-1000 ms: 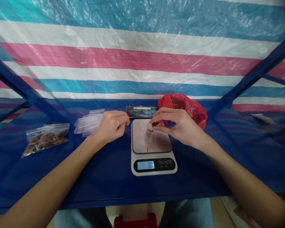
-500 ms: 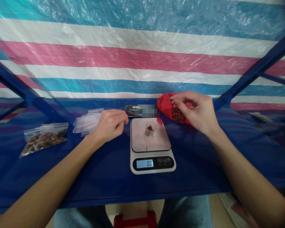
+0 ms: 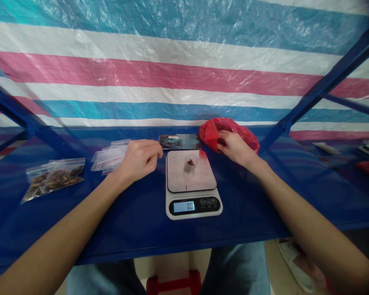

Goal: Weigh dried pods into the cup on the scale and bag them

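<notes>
The right hand [image 3: 233, 147] has its fingertips in the mouth of the red plastic bag [image 3: 209, 132], beyond and to the right of the digital scale [image 3: 203, 181]; whether they pinch anything, I can't tell. The left hand [image 3: 141, 159] curls loosely left of the digital scale, its grip hidden from me. The bag looks soft and slack, best steadied by its rim. The brown dried pieces [image 3: 190, 162] in the small cup [image 3: 189, 169] on the digital scale seem light, perhaps brittle, suiting a gentle fingertip pinch.
</notes>
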The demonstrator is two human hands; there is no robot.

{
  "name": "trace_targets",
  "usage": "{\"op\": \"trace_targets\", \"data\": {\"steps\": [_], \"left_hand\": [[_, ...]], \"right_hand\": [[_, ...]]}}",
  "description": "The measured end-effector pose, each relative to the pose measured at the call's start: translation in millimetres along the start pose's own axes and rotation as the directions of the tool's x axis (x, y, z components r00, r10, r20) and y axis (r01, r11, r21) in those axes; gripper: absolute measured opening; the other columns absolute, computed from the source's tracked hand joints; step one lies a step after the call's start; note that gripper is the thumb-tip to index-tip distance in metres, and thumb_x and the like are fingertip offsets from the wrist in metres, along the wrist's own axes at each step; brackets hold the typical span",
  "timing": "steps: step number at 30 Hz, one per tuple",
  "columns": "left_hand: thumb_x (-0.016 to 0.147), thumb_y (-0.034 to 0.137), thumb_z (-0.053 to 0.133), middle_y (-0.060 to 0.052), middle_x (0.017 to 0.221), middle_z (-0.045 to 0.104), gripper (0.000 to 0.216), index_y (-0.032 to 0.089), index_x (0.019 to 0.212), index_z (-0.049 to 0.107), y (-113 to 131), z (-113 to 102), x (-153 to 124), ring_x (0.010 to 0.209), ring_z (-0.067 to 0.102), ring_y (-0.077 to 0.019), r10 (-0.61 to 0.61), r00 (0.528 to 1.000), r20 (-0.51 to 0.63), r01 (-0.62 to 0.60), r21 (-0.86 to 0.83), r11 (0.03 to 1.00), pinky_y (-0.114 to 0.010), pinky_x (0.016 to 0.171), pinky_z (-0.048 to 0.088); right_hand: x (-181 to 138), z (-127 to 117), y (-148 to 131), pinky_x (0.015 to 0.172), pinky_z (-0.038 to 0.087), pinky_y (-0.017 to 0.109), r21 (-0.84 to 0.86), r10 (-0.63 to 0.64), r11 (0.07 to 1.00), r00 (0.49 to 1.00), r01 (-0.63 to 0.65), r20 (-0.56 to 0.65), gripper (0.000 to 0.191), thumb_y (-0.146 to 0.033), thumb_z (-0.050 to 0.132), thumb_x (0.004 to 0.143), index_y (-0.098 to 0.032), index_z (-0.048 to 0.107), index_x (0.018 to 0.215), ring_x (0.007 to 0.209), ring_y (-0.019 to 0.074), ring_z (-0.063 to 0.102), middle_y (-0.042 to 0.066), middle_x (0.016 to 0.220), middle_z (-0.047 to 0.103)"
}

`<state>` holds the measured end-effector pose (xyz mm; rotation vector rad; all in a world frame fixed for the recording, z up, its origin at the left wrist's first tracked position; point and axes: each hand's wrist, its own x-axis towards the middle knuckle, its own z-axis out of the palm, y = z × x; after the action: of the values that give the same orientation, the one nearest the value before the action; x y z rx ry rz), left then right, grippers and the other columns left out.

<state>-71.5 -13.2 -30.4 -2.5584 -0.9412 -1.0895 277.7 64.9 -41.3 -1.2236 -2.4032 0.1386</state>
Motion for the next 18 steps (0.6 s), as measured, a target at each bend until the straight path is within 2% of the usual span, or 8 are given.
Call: {"op": "trace_targets", "data": {"steps": [3, 8, 18], "left_hand": [[0.083, 0.000, 0.046, 0.001, 0.065, 0.065, 0.030, 0.018, 0.069, 0.065, 0, 0, 0, 0.057, 0.057, -0.0125, 0.005, 1.000, -0.010, -0.005, 0.003, 1.000, -0.026, 0.058, 0.042], [0.083, 0.000, 0.046, 0.001, 0.064, 0.065, 0.030, 0.018, 0.068, 0.065, 1, 0, -1, 0.056, 0.057, -0.0124, -0.003, 1.000, 0.002, 0.003, 0.009, 1.000, -0.026, 0.059, 0.042], [0.081, 0.002, 0.046, 0.001, 0.066, 0.068, 0.029, 0.019, 0.069, 0.066, 1, 0, -1, 0.057, 0.059, -0.0127, -0.019, 1.000, 0.019, 0.019, 0.003, 1.000, -0.026, 0.059, 0.043]], "right_hand": [[0, 3, 4, 0.099, 0.053, 0.039, 0.020, 0.002, 1.000, 1.000, -0.003, 0.031, 0.026, -0.015, 0.063, 0.091, -0.016, 0.076, 0.113, 0.110, 0.0305, 0.073, 0.015, 0.122, 0.077], [-1, 8, 11, 0.104, 0.051, 0.041, -0.009, -0.022, 1.000, 0.999, 0.023, 0.049, 0.022, -0.011, 0.063, 0.087, -0.017, 0.075, 0.104, 0.113, 0.0300, 0.070, 0.014, 0.121, 0.074], [0, 9, 12, 0.096, 0.052, 0.037, -0.023, -0.057, 0.998, 0.998, 0.056, -0.028, 0.033, -0.003, 0.058, 0.081, -0.017, 0.074, 0.106, 0.105, 0.0290, 0.070, 0.013, 0.115, 0.074]]}}
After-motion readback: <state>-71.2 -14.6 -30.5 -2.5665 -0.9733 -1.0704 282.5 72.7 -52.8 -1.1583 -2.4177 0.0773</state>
